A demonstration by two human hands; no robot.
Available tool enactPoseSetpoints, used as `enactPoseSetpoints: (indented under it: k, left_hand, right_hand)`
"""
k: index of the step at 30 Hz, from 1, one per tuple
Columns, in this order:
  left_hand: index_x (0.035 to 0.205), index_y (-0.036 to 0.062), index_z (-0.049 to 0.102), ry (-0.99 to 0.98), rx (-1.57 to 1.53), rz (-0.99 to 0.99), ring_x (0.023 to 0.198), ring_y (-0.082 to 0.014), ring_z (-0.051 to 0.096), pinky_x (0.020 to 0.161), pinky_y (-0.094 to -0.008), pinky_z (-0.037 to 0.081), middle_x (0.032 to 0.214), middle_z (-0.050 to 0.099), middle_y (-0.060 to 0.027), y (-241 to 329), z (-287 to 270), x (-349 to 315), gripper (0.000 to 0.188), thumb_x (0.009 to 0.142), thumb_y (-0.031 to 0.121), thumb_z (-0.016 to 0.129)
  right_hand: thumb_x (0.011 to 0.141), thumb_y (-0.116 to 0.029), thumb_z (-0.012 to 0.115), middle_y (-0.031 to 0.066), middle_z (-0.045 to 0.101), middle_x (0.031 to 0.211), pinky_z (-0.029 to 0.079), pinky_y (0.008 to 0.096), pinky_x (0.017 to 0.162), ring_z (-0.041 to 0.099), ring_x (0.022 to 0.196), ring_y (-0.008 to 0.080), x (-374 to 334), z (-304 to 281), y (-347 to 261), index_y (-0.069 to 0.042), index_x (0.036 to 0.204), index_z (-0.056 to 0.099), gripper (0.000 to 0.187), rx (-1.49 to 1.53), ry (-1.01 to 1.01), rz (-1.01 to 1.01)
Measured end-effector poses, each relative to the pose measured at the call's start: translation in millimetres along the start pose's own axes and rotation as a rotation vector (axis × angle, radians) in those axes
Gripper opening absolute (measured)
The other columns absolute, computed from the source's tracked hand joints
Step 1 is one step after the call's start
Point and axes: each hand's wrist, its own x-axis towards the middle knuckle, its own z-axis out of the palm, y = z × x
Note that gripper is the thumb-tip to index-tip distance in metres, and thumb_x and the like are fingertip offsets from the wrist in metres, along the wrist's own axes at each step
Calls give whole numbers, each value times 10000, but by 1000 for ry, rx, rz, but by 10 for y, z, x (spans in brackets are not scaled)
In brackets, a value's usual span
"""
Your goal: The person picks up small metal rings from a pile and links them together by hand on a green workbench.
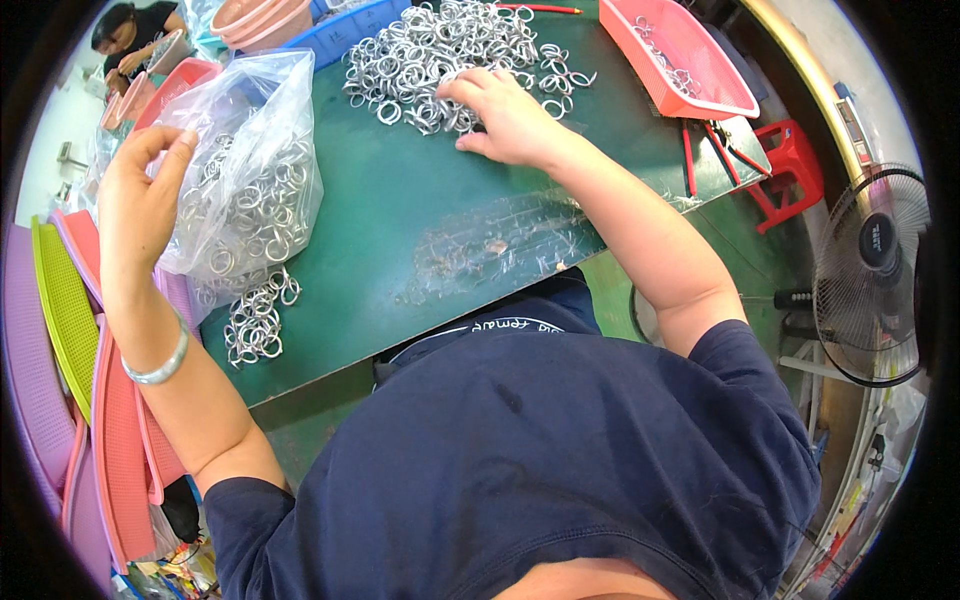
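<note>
Navy fabric shirt nearest, my loosely open right hand reaches silver metal rings, apparently picking; next calls for pinching. My half-open left hand looks empty.

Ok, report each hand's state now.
Left hand: fingers curled beside the clear bag; grip cannot be told.
Right hand: open, thumb apart, at the metal ring pile.

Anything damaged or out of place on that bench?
Green tabletop has a pale, scuffed patch near the person, unlike the smoother surface around it. Some metal rings lie loose outside the clear bag, possibly spilled.
</note>
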Motion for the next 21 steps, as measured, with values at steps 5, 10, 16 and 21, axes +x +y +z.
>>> enactPoseSetpoints:
  k: [5, 10, 16, 21]
  left_hand:
    - [857, 21, 623, 272, -355, 257, 780, -192, 574, 687, -284, 445, 818, 602, -95, 817, 489, -157, 125, 767, 107, 619]
    - [1057, 34, 551, -39, -323, 326, 1033, -319, 495, 856, -388, 417, 1163, 477, -178, 1008, 1347, -349, 328, 737, 80, 609]
    - [1060, 75, 567, -303, -336, 188, 1139, -357, 393, 965, -396, 321, 1273, 362, -201, 873, 1858, -277, 368, 709, 151, 647]
    - [766, 53, 616, -290, -305, 268, 994, -262, 489, 851, -380, 363, 1002, 526, -99, 909, 1707, -409, 139, 667, 144, 651]
  right_hand:
    - [636, -25, 645, 82, 488, 1066, 373, 358, 876, 455, 1006, 284, -252, -23, 45, -85, 1045, 517, 433, 113, -129, -29]
    - [650, 25, 587, 80, 513, 1046, 376, 364, 882, 461, 1020, 273, -389, -150, -121, -81, 1050, 527, 418, 282, -175, -129]
    - [688, 10, 569, 113, 527, 1009, 430, 340, 795, 515, 907, 271, -600, -251, -86, -61, 1070, 504, 395, 278, 20, 190]
    - [690, -45, 622, 97, 527, 952, 447, 305, 713, 523, 764, 228, -754, -226, -93, -65, 1109, 493, 439, 154, 74, 78]
